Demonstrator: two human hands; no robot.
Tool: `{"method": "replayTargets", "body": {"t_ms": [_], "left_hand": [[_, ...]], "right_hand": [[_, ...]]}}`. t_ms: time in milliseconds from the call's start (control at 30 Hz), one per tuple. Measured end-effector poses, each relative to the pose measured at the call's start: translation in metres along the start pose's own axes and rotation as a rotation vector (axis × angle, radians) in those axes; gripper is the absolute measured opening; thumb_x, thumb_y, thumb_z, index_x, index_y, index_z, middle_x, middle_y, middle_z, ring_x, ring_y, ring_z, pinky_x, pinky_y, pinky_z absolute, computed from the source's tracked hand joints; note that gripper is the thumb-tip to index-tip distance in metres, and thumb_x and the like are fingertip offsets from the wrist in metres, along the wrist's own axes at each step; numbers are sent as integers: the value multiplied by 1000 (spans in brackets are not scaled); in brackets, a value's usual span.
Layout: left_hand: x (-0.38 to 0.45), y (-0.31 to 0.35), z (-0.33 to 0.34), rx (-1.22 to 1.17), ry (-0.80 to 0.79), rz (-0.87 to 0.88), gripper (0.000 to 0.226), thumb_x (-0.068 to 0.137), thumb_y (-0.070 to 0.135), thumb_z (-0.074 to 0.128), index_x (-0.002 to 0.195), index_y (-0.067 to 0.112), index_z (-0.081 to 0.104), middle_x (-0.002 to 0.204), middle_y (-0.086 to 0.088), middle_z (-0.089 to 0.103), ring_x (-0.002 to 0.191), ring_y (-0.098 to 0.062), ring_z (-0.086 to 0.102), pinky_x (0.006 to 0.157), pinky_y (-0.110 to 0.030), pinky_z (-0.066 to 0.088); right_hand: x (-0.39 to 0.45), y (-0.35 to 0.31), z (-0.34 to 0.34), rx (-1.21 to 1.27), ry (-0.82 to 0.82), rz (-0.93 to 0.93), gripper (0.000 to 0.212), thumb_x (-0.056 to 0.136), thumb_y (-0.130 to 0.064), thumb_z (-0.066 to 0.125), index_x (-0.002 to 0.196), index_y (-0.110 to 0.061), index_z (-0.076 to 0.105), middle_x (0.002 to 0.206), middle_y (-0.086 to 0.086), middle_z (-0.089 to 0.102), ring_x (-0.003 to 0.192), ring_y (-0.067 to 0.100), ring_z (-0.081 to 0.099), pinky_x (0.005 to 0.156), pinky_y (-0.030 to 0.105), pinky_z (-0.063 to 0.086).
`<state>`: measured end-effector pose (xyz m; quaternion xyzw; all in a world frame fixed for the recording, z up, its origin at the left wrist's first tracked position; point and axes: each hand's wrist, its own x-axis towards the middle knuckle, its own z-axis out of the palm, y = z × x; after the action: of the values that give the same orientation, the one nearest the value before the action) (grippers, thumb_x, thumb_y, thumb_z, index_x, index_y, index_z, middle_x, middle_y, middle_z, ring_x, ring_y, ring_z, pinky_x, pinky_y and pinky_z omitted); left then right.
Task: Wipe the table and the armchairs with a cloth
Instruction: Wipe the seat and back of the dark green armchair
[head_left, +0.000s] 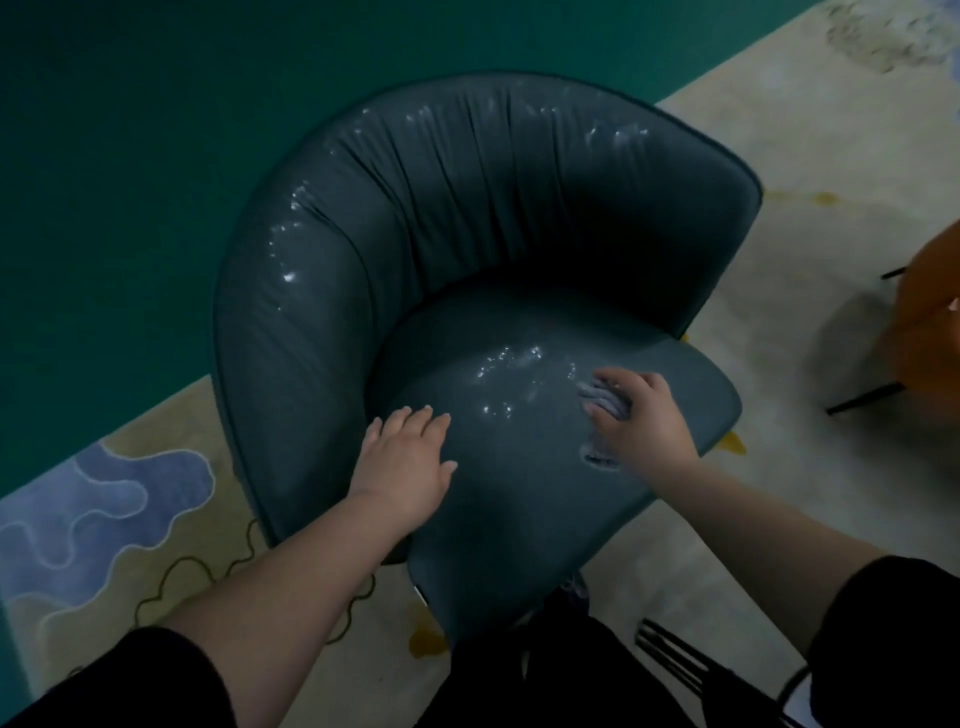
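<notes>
Here the right hand (641, 415) grips a cloth (602, 397) on the armchair (322, 312) seat; left hand (405, 457) rests flat.

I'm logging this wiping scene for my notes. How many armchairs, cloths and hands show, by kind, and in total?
Armchairs: 2, a dark teal armchair and an orange armchair cut off at the right edge
Cloths: 1, a grey cloth
Hands: 2, left hand, right hand
Total: 5
</notes>
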<state>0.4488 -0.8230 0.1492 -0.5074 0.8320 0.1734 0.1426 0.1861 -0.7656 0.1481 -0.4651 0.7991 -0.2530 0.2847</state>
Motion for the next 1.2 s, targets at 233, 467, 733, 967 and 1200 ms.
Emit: {"method": "replayTargets", "body": {"t_ms": [233,467,733,967,1200], "left_hand": [[66,3,45,-24,-45,-89,78,90,54,48,151,27,8,158,-2,11,144,-23,9,118,-42,13],[134,-1,104,-204,-74,-284,92,82,56,61,151,30,6,159,-1,10,144,-24,12,116,-43,19],[188,-28,162,-211,-218,-352,101,74,62,66,146,47,-3,158,4,-17,144,-30,-5,114,-55,16],[197,-39,196,-251,-183,-341,106,70,58,72,145,49,-1,155,9,-25,143,-31,-12,111,-55,26],[197,-42,204,-230,-109,-311,105,68,61,71,146,49,1,157,8,-18,143,-34,-7,113,-44,22]], "right_hand": [[71,37,28,-1,-135,-13,39,80,-23,72,113,-23,51,109,-4,44,84,2,46,74,12,34],[131,77,71,-52,-262,-98,22,79,-20,71,98,-18,60,99,-1,55,85,11,53,71,18,36],[143,111,130,52,-276,-111,21,79,-23,73,98,-24,63,99,-5,63,91,11,58,79,23,48],[145,109,187,71,-242,-337,32,81,-16,72,112,-21,68,120,-7,61,114,13,51,100,19,36],[138,120,231,-174,-419,-665,45,83,-32,70,124,-14,62,141,11,46,131,34,39,108,47,34]]}}
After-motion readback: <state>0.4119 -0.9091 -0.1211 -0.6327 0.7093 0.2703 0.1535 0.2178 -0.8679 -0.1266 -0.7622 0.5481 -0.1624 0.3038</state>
